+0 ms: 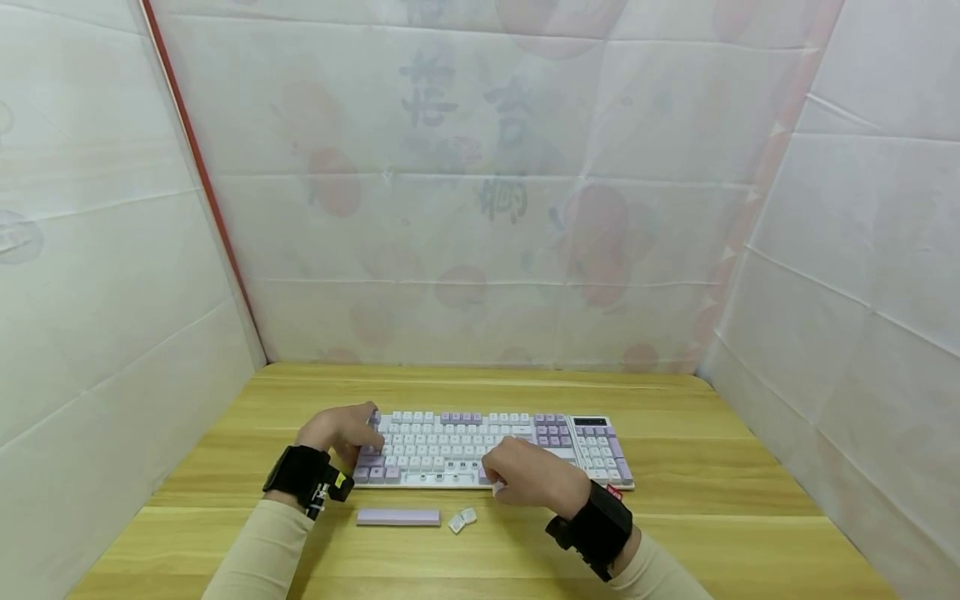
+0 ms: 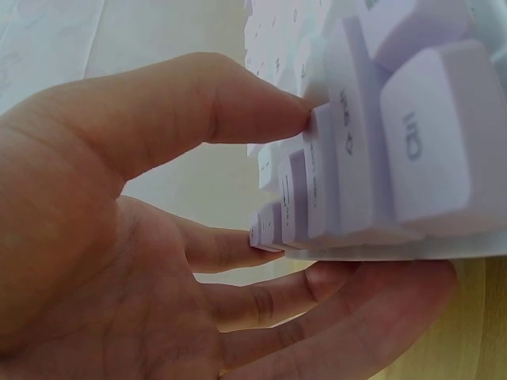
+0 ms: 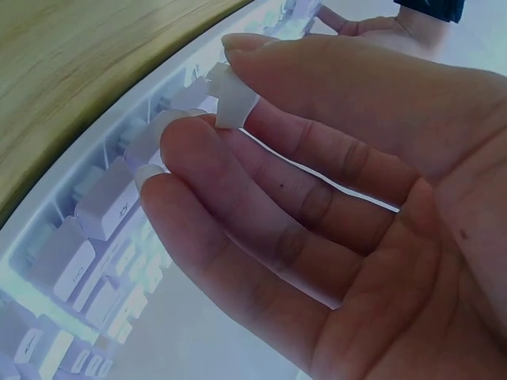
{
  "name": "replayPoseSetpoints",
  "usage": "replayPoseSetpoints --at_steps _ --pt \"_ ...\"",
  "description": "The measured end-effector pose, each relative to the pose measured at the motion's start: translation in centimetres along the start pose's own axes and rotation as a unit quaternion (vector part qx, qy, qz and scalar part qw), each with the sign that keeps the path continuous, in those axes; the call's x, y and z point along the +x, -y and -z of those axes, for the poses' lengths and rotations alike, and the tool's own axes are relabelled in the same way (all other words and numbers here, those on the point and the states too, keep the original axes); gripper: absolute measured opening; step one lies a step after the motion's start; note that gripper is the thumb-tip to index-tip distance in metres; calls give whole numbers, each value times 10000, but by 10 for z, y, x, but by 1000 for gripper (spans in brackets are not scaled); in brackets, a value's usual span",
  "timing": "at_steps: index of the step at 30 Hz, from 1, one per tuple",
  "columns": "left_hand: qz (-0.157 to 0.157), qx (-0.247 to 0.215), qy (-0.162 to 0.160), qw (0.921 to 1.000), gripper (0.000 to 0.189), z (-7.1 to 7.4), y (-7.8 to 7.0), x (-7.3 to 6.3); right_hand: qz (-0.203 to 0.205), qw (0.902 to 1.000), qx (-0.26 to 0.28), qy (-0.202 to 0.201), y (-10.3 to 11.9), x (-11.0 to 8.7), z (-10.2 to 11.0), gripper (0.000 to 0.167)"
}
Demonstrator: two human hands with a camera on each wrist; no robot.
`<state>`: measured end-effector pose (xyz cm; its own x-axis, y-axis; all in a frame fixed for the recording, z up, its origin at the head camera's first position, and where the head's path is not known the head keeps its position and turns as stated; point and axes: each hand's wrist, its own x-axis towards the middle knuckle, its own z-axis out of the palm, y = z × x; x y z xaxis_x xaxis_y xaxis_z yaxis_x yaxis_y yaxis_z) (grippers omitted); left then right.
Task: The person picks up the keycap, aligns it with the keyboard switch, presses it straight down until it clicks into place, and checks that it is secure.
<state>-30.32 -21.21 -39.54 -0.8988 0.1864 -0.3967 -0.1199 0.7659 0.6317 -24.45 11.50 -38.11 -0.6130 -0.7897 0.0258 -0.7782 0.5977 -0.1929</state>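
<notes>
A white and lavender keyboard (image 1: 420,440) lies on the table. My left hand (image 1: 341,429) holds its left end; in the left wrist view the thumb (image 2: 253,107) rests on the edge keys and the other fingers lie along the side. Over the front edge, my right hand (image 1: 532,473) pinches a small white keycap (image 3: 236,101) between thumb and fingers, above the keyboard in the right wrist view. Bare switches (image 1: 439,477) show along the front rows. In front of the keyboard lie a long lavender spacebar keycap (image 1: 398,517) and two loose white keycaps (image 1: 462,520).
The wooden table (image 1: 712,517) extends around the keyboard. White cloth walls (image 1: 465,250) stand behind it and at both sides. A small red tag (image 1: 614,492) shows at the keyboard's front, beside the right wrist.
</notes>
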Motion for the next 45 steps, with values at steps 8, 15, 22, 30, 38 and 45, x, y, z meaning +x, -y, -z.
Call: replayPoseSetpoints --at_steps 8,15,22,30,38,45 --pt "-38 -19 -10 10000 77 0 0 0 -44 10000 -72 -18 1 2 1 18" --pt "2 19 4 10000 80 0 0 0 -34 10000 7 9 3 5 5 13" --pt "-17 -6 -10 10000 78 0 0 -1 -5 10000 -68 -71 3 8 5 14" --pt "-20 8 2 10000 73 0 0 -1 25 9999 7 -119 3 11 5 14" --pt "16 11 11 10000 78 1 -1 0 19 10000 -33 -90 2 13 6 16" --pt "-8 13 38 10000 75 1 0 0 40 9998 -144 -165 1 12 11 10"
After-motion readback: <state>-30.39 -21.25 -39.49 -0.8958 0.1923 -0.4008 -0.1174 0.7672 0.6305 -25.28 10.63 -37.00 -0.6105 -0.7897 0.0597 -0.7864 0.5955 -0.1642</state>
